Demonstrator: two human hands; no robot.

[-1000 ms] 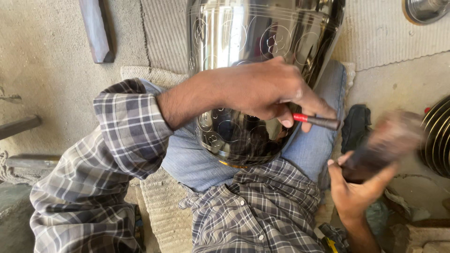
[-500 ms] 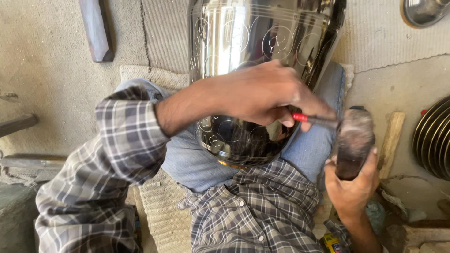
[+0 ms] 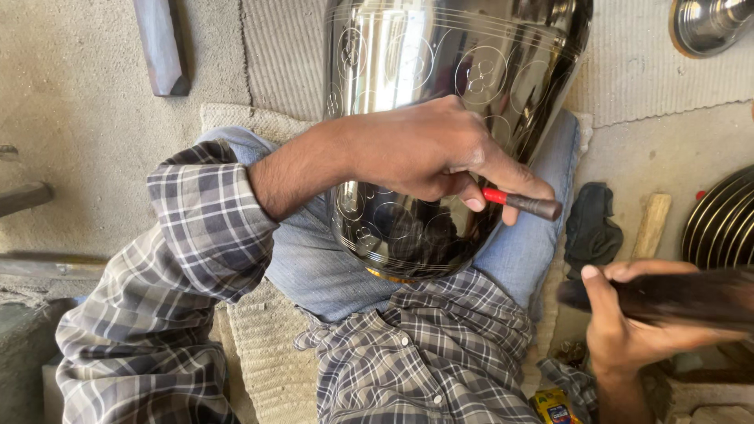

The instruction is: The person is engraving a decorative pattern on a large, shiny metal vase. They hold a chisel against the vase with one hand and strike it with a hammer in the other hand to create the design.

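Concrete floor point(image 3: 71, 94) surrounds the large, slippery-looking engraved steel pot point(image 3: 440, 118) steadied by the left hand point(image 3: 424, 149) pinching a red-banded punch point(image 3: 522, 202), right hand point(image 3: 628, 326) gripping a dark mallet point(image 3: 675, 297).

My only view is the head camera, looking steeply down, close over my lap, the mat point(image 3: 259, 345) and concrete floor point(image 3: 71, 102) filling it.

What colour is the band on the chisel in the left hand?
Red band on the chisel, held by the left hand; head view.
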